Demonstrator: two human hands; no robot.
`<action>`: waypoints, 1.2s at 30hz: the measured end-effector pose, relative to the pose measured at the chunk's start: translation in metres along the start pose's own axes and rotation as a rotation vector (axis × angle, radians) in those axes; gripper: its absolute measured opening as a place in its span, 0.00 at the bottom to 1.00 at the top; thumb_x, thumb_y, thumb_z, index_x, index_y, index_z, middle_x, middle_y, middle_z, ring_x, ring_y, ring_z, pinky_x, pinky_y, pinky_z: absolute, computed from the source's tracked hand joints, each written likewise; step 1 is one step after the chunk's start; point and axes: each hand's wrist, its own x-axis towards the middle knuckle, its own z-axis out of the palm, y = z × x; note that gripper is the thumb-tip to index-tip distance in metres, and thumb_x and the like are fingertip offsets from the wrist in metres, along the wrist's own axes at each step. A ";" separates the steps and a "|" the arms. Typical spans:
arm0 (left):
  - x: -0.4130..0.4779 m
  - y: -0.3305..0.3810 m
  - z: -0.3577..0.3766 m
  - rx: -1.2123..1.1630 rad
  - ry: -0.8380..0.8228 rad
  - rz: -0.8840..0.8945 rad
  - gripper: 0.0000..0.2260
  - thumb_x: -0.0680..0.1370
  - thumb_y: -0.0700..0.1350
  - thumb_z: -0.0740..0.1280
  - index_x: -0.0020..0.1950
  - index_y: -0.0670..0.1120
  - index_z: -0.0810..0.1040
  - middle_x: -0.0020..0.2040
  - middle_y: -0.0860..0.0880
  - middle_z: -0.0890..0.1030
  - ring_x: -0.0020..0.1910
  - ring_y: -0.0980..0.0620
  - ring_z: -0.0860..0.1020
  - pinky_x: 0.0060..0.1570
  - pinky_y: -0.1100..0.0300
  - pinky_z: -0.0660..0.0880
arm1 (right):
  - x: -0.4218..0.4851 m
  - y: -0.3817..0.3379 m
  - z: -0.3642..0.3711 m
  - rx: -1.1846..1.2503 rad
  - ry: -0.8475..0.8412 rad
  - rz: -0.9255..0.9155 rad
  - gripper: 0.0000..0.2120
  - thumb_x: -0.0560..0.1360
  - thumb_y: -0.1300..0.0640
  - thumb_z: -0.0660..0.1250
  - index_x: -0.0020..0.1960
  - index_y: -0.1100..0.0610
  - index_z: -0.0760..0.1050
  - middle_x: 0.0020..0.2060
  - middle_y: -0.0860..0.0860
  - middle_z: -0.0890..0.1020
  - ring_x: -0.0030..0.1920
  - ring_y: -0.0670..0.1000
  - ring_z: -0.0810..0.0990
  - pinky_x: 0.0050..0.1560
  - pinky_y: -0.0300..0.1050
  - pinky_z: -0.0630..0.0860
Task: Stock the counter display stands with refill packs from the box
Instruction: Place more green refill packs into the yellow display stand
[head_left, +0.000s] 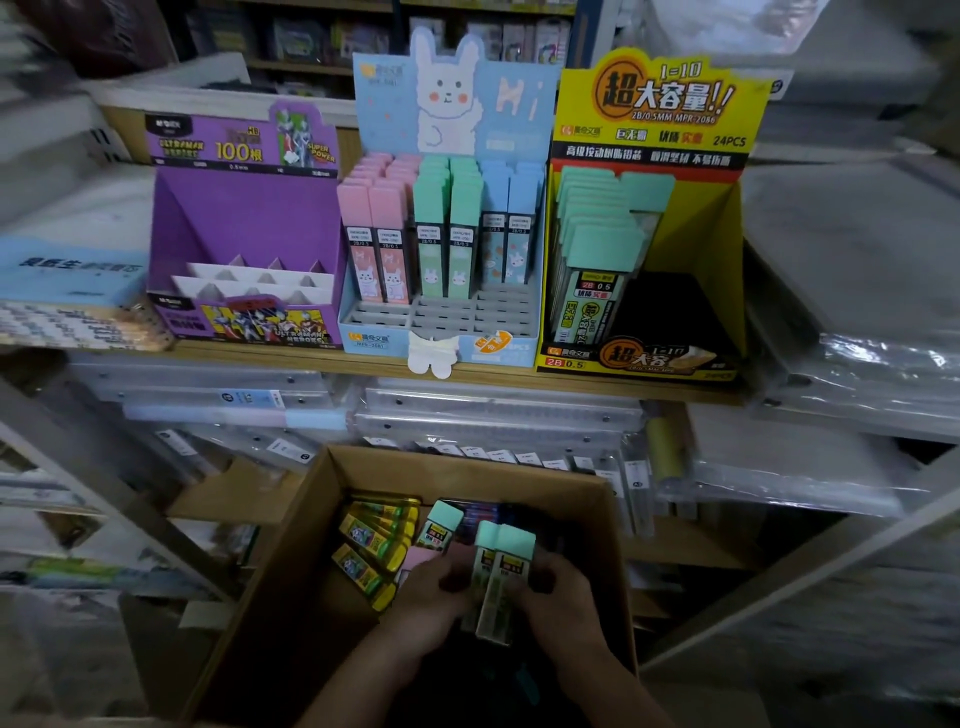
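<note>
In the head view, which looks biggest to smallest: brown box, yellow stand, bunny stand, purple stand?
1. Brown box, though it is nearest.
2. Yellow stand and bunny stand look alike.
3. Purple stand.

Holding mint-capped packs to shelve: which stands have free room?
Free: in the yellow stand, the dark right half beside its mint-capped stack; in the purple stand, the white dividers; in the blue stand, the front grey slots. Crowded: its back rows.

Left grip (441, 590) and right grip (553, 592) close together, both tight around refill packs (506, 577).
</note>
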 end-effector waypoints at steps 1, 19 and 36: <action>-0.003 0.002 -0.002 -0.050 -0.021 -0.027 0.09 0.80 0.43 0.69 0.57 0.54 0.83 0.51 0.54 0.87 0.47 0.58 0.85 0.38 0.65 0.79 | 0.001 -0.001 0.001 -0.002 -0.016 -0.019 0.10 0.74 0.65 0.73 0.51 0.53 0.80 0.46 0.47 0.85 0.45 0.44 0.82 0.38 0.31 0.74; -0.032 -0.017 -0.076 -0.460 0.268 -0.092 0.05 0.77 0.33 0.70 0.52 0.37 0.81 0.43 0.39 0.87 0.38 0.45 0.86 0.32 0.54 0.82 | 0.047 -0.029 0.050 -0.433 -0.007 -0.370 0.05 0.74 0.57 0.72 0.50 0.55 0.82 0.47 0.50 0.79 0.49 0.51 0.80 0.52 0.46 0.78; -0.028 -0.018 -0.092 -0.561 0.289 -0.180 0.10 0.76 0.33 0.72 0.55 0.42 0.81 0.46 0.42 0.87 0.42 0.43 0.86 0.35 0.53 0.81 | 0.061 -0.035 0.075 -0.535 -0.044 -0.315 0.17 0.68 0.55 0.78 0.51 0.54 0.74 0.51 0.51 0.75 0.55 0.51 0.75 0.54 0.49 0.76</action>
